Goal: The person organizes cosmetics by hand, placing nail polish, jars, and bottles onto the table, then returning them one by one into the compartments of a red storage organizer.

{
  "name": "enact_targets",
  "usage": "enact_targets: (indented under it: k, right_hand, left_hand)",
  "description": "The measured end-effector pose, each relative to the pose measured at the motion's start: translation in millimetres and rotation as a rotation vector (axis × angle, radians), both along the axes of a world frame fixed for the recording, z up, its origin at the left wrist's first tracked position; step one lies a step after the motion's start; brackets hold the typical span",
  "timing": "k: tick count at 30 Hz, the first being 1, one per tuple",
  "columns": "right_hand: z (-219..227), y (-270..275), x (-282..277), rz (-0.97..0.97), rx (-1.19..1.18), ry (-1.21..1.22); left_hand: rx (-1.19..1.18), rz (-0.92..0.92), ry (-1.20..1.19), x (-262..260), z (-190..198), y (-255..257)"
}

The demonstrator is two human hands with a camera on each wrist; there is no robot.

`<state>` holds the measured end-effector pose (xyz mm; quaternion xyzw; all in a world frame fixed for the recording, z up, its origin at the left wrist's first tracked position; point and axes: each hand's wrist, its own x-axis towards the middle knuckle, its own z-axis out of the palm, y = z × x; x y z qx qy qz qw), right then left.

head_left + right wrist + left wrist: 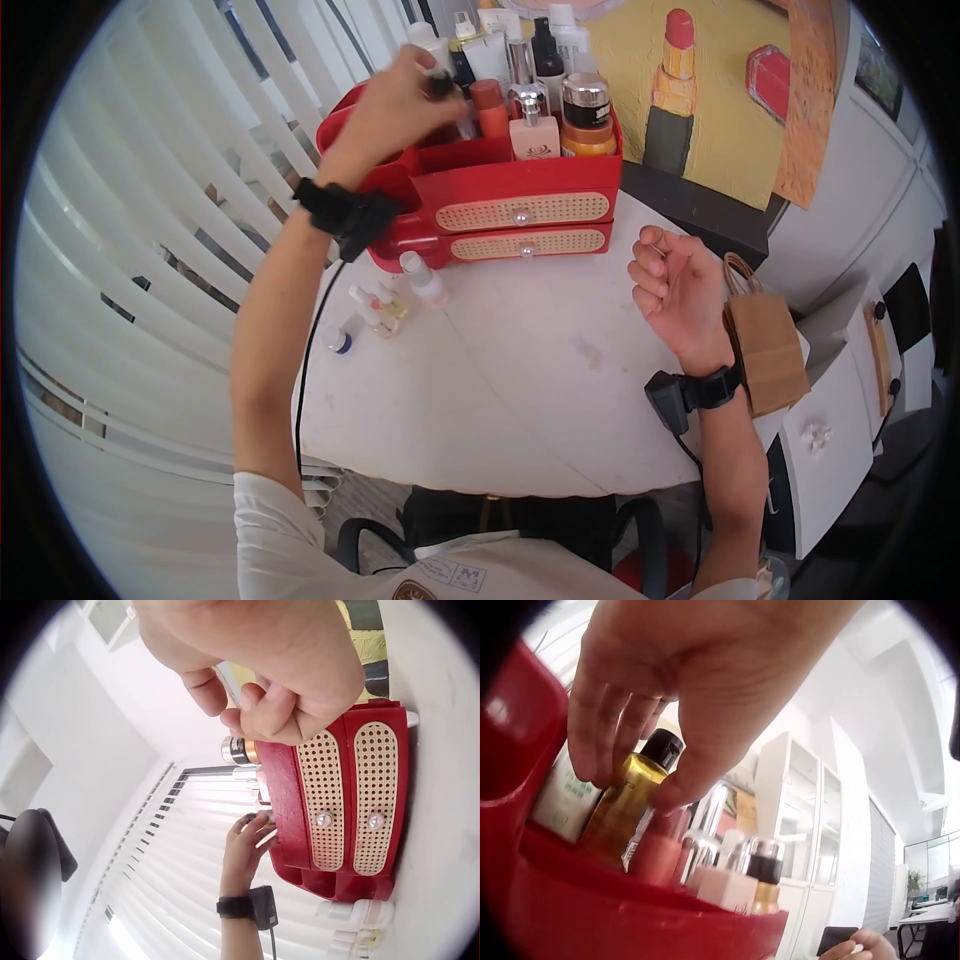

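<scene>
In the head view my left hand (400, 105) reaches into the left part of the red organizer (480, 178). The left wrist view shows its fingers and thumb around a yellow bottle (626, 796) with a black cap (662, 748), standing among other bottles. A white bottle (568, 795) and a coral-red tube (657, 851) flank it. My right hand (685, 290) is raised over the table's right side, palm up, fingers curled. A small pale item (229, 681) shows between its fingers in the right wrist view; its shape is mostly hidden.
Small bottles (425, 280) and a blue-and-white jar (337, 341) stand on the white table (500, 400), before the organizer's left end. A brown paper bag (768, 350) is beside my right wrist. Behind the organizer leans a lipstick painting (725, 110); blinds (150, 250) hang at left.
</scene>
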<state>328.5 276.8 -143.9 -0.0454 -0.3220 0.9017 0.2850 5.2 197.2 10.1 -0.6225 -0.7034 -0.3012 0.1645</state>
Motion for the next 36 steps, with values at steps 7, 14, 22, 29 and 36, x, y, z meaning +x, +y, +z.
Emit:
enact_targets:
  k: [7,14,22,29,36]
  right_hand:
    - [3,-2,1,-0.008,0.007,0.000]
    - [-2,1,-1,0.006,0.028,-0.001]
    - [1,-2,-1,-0.009,0.012,-0.012]
    - [0,-3,-2,0.010,0.027,-0.007]
    - [1,-1,-1,0.011,0.030,0.012]
  left_hand:
    - [-0.256,-0.367,-0.201,33,35,-77]
    - [-0.767,-0.312,-0.001,50,-46,-81]
    - [-0.830,-0.299,0.101,36,-80,-69]
    - [-0.806,-0.313,0.080,38,-81,-72]
    - [-0.621,-0.345,0.167,46,-57,-84]
